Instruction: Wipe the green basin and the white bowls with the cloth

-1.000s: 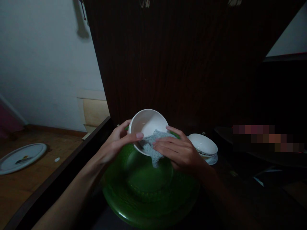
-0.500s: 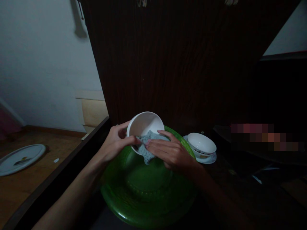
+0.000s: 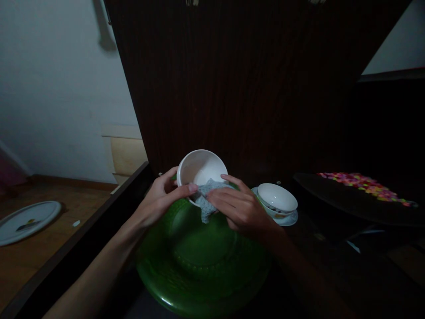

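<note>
My left hand (image 3: 159, 201) grips the rim of a white bowl (image 3: 202, 168), tilted toward me above a large green basin (image 3: 199, 261). With its fingers closed, my right hand (image 3: 241, 206) presses a grey-blue cloth (image 3: 207, 199) against the bowl's near rim; part of the cloth hangs below the bowl. Both hands are held over the far side of the basin.
A second white bowl (image 3: 277, 199) rests on a saucer to the right on the dark table. A dark tray with colourful bits (image 3: 361, 184) lies further right. A white plate (image 3: 28, 219) lies on the wooden floor at left. Dark wood panelling rises behind.
The bowl and cloth have shifted slightly between frames, with my right hand moving the cloth along the bowl's rim. Both hands keep their grip.
</note>
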{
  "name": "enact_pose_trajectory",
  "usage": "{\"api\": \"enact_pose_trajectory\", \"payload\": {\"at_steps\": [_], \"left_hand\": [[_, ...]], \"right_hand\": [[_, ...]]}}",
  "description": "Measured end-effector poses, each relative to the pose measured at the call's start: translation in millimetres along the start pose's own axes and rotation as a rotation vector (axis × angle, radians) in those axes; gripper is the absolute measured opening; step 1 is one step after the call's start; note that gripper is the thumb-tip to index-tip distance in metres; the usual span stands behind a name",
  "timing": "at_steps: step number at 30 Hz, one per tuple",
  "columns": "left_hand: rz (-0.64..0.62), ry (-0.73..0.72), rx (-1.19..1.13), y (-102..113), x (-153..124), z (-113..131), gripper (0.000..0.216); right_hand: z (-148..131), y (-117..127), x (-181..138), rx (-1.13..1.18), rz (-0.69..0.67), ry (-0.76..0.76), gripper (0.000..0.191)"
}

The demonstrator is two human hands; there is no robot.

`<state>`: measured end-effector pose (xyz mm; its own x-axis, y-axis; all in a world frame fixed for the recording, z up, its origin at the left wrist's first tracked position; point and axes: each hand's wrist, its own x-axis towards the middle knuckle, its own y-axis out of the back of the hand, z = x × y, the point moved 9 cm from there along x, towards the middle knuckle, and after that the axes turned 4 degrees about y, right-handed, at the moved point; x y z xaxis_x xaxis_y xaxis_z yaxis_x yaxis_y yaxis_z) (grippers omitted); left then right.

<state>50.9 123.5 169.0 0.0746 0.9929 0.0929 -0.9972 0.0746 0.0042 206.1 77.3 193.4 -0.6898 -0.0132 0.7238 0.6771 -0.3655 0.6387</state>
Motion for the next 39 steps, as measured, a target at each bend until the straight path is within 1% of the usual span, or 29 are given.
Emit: {"api": "enact_pose_trajectory", "payload": {"at_steps": [3,6,8,11,13,16,18,20,24,26,29,32,36,39], "left_hand": [[0.055,-0.080,0.047,-2,-2,5,0.053],[0.111,-0.131,0.080,0,-5,12,0.050],[0.125,-0.135,0.113,2,-6,15,0.048],[0.065,-0.089,0.149,3,-4,17,0.052],[0.007,-0.060,0.154,5,-2,16,0.053],[-0.057,-0.033,0.188,11,0,14,0.045],[-0.080,-0.019,0.204,15,1,12,0.037],[-0.086,-0.005,0.188,17,1,10,0.034],[-0.088,0.024,0.060,13,-2,6,0.041],[-0.082,0.026,0.005,8,-3,5,0.047],[-0.055,0.014,-0.016,1,-5,6,0.057],[-0.007,-0.036,0.016,-3,-5,10,0.057],[0.069,-0.111,0.111,-3,-6,18,0.052],[0.085,-0.115,0.158,1,-5,19,0.056]], "right_hand": [[-8,0,4,-0.013,0.050,0.007,0.034],[-13,-5,5,0.033,0.060,0.009,0.034],[-14,-10,3,0.069,0.042,0.022,0.037],[-13,-15,-2,0.096,-0.019,0.055,0.040],[-10,-13,-6,0.086,-0.041,0.076,0.038],[-2,-7,-8,0.064,-0.068,0.089,0.034],[2,-5,-8,0.055,-0.097,0.082,0.033],[5,-4,-7,0.038,-0.105,0.076,0.033],[5,-2,-8,0.008,-0.070,0.076,0.033],[3,-1,-7,-0.007,-0.050,0.068,0.032],[-1,1,-5,-0.034,-0.006,0.041,0.029],[-8,1,-1,-0.060,0.023,0.029,0.030],[-14,-6,4,-0.008,-0.008,0.028,0.036],[-17,-15,3,0.054,-0.066,0.037,0.038]]}}
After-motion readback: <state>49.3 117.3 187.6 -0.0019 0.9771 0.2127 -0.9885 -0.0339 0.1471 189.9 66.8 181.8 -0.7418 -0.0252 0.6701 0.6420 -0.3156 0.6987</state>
